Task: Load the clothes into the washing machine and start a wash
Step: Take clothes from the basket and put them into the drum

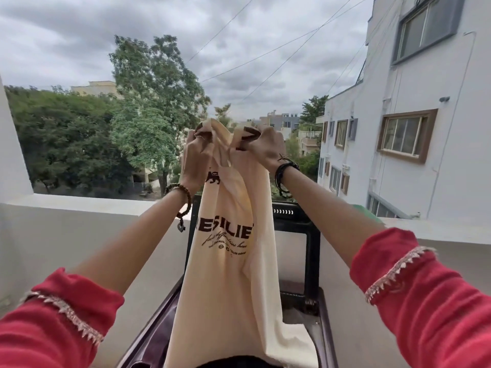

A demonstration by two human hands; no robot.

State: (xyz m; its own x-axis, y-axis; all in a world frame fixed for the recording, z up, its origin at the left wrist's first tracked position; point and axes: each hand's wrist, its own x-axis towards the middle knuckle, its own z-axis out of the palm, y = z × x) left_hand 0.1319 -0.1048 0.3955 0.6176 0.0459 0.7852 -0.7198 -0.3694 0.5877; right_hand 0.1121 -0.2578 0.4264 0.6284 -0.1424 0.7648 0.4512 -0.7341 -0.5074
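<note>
a cream t-shirt (233,261) hangs lengthwise between both raised hands, its fabric draping straight down with soft folds, dark brown trim showing at the gathered top edge. the left hand (195,158) has its fingers (198,134) bunched tight around one corner of that top edge, and the right hand (265,147) pinches the other corner, its fingers clamped on the cloth. the shirt's lower end drops into the open top of the washing machine (148,341), whose dark maroon rim shows at the bottom and whose black framed lid (310,240) stands upright behind the shirt.

the machine sits on a balcony against a white parapet wall (79,224). beyond it stand green trees (132,115), a white building (398,128) with brown-framed windows on the right, overhead wires and a grey cloudy sky.

dark brown print on the shirt reads "resilie", partly folded away, under a small lion figure; the cursive lines below it are too small to read.
</note>
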